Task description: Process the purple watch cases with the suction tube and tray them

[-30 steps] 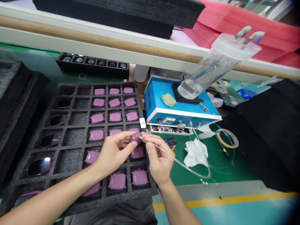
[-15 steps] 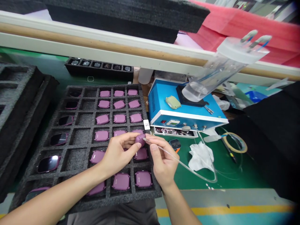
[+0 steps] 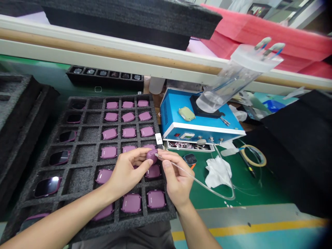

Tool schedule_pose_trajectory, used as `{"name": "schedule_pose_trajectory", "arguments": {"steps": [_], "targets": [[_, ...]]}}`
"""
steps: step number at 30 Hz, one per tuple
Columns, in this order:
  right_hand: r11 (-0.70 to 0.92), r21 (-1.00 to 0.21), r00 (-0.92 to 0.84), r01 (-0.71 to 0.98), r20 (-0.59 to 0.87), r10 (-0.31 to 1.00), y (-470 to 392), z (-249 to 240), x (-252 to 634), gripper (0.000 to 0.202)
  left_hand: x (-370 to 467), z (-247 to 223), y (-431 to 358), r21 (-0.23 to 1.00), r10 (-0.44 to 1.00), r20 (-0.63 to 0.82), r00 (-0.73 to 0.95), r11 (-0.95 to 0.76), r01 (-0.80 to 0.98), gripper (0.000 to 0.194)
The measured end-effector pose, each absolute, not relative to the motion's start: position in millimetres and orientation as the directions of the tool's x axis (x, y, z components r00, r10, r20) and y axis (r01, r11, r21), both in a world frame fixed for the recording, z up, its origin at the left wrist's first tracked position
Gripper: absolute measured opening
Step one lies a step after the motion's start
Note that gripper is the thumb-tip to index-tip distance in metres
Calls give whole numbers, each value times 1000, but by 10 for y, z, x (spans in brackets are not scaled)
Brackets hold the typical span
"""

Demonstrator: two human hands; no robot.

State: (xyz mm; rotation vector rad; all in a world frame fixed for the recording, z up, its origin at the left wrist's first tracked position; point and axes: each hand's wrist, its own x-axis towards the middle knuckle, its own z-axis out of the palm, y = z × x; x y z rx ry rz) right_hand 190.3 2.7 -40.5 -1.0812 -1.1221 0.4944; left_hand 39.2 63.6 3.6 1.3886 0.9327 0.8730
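Observation:
My left hand [image 3: 129, 171] holds a purple watch case [image 3: 151, 156] between thumb and fingers, above the right part of a dark foam tray [image 3: 81, 176]. My right hand [image 3: 177, 174] is closed round the end of a clear thin tube [image 3: 197, 180], whose tip is at the right side of the case. Whether the tip touches the case cannot be made out. The tube loops right and up to the front of a blue machine [image 3: 204, 122]. Rows of purple cases [image 3: 131, 203] lie in the tray, with dark-screened ones [image 3: 48, 186] in its left column.
Stacked foam trays [image 3: 20, 114] stand at the left. On the machine are a clear cylinder [image 3: 220, 86] and a pale green case [image 3: 186, 113]. White tissue [image 3: 218, 172], a tape roll [image 3: 252, 155] and a small dark watch [image 3: 190, 159] lie right. A shelf edge [image 3: 103, 52] crosses behind.
The view has shifted slightly, so the tray, machine and both hands appear a little further left. The case and tube tip keep nearly the same position relative to each other.

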Motion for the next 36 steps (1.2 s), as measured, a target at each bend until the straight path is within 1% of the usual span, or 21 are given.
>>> {"name": "schedule_pose_trajectory", "arguments": {"steps": [26, 36], "targets": [[431, -881, 401, 194, 472, 785, 33, -385, 1906, 15, 396, 30, 639, 999, 911, -24, 412, 12, 32, 31], [441, -883, 397, 159, 466, 791, 27, -390, 1905, 16, 398, 36, 637, 999, 914, -16, 405, -2, 44, 32]]}}
